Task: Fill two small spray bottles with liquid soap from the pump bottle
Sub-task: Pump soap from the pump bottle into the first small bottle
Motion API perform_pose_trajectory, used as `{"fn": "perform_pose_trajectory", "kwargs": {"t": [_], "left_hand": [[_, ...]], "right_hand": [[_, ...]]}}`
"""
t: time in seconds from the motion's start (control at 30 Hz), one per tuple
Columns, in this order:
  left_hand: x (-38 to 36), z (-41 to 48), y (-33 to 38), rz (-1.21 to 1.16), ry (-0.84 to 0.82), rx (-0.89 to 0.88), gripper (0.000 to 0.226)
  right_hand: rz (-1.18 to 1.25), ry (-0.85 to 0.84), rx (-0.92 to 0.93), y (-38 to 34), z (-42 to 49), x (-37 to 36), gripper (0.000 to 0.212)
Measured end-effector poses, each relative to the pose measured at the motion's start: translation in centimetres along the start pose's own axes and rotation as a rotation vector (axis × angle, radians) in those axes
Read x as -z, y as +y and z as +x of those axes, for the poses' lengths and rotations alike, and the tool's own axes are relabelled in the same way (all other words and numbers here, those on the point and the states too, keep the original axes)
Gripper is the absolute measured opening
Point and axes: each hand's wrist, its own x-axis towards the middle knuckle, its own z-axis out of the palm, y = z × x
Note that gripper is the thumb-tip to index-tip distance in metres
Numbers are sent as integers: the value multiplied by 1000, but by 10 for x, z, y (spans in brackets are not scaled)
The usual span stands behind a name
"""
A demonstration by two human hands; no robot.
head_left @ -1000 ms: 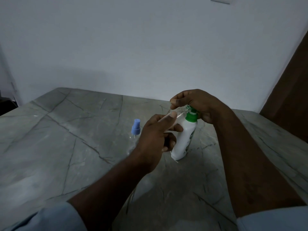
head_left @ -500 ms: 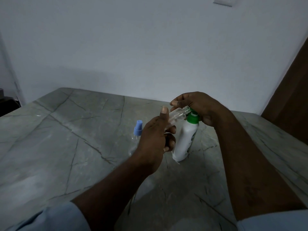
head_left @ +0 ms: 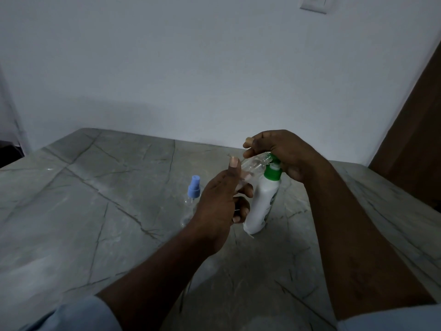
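Note:
A white pump bottle [head_left: 261, 204] with a green collar stands on the grey marble table [head_left: 95, 211]. My right hand [head_left: 284, 154] rests on top of its pump head, fingers curled over it. My left hand [head_left: 222, 204] holds a small clear spray bottle [head_left: 254, 164] tilted, its open mouth up against the pump's spout. A second clear spray bottle [head_left: 192, 199] with a blue spray cap stands upright just left of my left hand, partly hidden by it.
A white wall runs along the table's far edge, with a switch plate [head_left: 313, 3] high up. A brown door [head_left: 415, 115] stands at the right. The table's left edge drops off near a dark object [head_left: 9, 154].
My left thumb has lifted upright off the clear bottle. My right fingers have risen a little on the pump head. The bottles have stayed in place.

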Motion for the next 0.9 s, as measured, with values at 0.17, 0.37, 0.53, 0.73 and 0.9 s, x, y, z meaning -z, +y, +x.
{"fn": "perform_pose_trajectory", "kwargs": {"t": [0.17, 0.37, 0.53, 0.73, 0.9], "left_hand": [[3, 0, -1, 7, 7, 15, 71], [3, 0, -2, 29, 19, 34, 69], [2, -1, -2, 16, 5, 30, 70], [0, -4, 1, -2, 0, 17, 75], [2, -3, 1, -4, 4, 25, 78]], "right_hand": [[14, -14, -19, 2, 2, -5, 14], [-4, -32, -53, 7, 3, -6, 16], [-53, -3, -9, 3, 0, -4, 15], [-17, 34, 30, -1, -2, -2, 14], [-44, 12, -36, 4, 3, -4, 16]]}}
